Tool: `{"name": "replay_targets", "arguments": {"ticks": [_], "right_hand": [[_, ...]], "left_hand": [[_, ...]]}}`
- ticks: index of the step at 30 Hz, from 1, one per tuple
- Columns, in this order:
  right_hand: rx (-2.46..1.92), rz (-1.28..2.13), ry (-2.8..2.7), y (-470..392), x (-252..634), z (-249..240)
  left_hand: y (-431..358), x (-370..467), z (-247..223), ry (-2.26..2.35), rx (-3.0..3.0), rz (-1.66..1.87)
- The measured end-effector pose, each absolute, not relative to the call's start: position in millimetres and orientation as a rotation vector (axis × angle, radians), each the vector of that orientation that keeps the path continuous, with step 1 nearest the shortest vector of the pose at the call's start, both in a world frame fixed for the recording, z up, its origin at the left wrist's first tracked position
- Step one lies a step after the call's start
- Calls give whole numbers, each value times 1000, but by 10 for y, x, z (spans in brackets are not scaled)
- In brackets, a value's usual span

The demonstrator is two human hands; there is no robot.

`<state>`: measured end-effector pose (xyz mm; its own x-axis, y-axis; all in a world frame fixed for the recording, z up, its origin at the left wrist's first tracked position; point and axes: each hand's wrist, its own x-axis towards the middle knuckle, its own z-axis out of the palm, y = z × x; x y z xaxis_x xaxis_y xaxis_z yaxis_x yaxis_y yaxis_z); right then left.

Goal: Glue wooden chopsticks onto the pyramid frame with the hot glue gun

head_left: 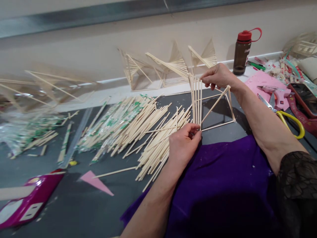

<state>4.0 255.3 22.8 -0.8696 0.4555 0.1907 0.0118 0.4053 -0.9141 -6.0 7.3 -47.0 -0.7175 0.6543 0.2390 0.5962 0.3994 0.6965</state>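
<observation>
A frame of thin wooden sticks (pixel 218 127) stands on the dark table, with several near-upright sticks (pixel 196 102) side by side at its left end. My left hand (pixel 184 142) pinches the lower end of these sticks, thumb and fingers together. Up at their top ends, my right hand (pixel 218 76) has its thumb and index finger closed on a stick tip. Left of my left hand lies a large pile of loose sticks (pixel 158 145). Purple cloth (pixel 223 175) lies just in front of the frame.
Finished stick structures (pixel 170 67) stand along the wall. Wrapped chopsticks (pixel 116 115) and a pink paper triangle (pixel 97 182) lie left. A bottle (pixel 241 54), yellow-handled scissors (pixel 292 124), a phone (pixel 303 97) and a pink glue gun (pixel 282 97) are at right.
</observation>
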Motion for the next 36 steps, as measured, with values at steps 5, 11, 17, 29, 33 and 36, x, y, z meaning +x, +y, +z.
{"name": "replay_targets", "arguments": {"ticks": [5, 11, 17, 29, 33, 36], "right_hand": [[-393, 1460, -2264, 2586, 28, 205], [-376, 1446, -2270, 2602, 16, 190], [-381, 1449, -2280, 2596, 23, 197], [-420, 1420, -2291, 2595, 6, 198], [-411, 1422, -2280, 2596, 0, 194], [-406, 1417, -2281, 2590, -4, 199]], "left_hand": [[76, -68, -499, 2498, 1070, 1280], [77, -67, -516, 2476, 1028, 1289], [75, -52, -492, 2489, 1003, 1273], [91, -68, -526, 2451, 889, 1307], [101, -74, -537, 2431, 884, 1328], [98, -72, -536, 2430, 876, 1335]]}}
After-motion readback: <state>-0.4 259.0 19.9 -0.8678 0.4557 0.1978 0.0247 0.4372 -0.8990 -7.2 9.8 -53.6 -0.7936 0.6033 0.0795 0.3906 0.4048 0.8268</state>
